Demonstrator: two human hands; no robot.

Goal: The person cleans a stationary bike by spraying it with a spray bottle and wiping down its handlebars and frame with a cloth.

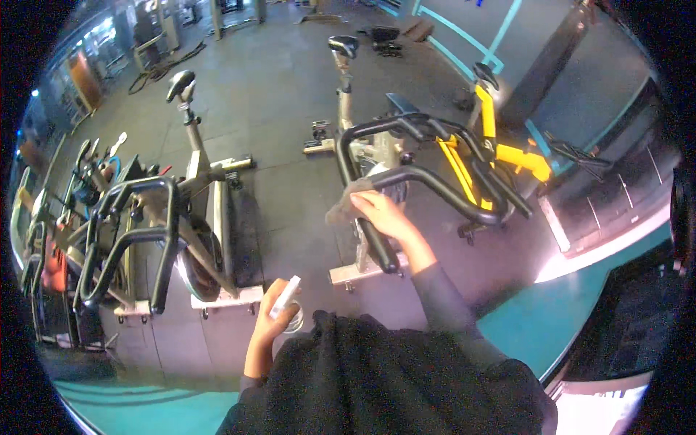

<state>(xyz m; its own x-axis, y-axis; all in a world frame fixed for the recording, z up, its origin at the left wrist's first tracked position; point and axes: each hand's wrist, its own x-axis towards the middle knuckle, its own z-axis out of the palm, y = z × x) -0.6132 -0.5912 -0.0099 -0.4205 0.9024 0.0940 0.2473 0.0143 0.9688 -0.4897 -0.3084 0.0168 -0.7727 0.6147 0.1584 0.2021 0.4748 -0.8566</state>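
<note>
My right hand (383,213) presses a grey-brown cloth (348,202) onto the black handlebar (418,175) of a spin bike. The cloth drapes over the bar's near left bend, and my fingers lie on top of it. Low in front of my body, my left hand (274,312) grips a white spray bottle (286,298) near its head. Part of the bottle is hidden by the fingers. The bike's saddle (343,45) stands on its post at the far end, and its pale front foot (356,272) rests on the dark floor.
Another spin bike (190,157) stands to the left, with more bikes beyond it. A yellow-framed bike (516,157) is close on the right. A dark punching bag (549,65) stands at the upper right. A rope (163,70) lies on the floor (266,81) farther back.
</note>
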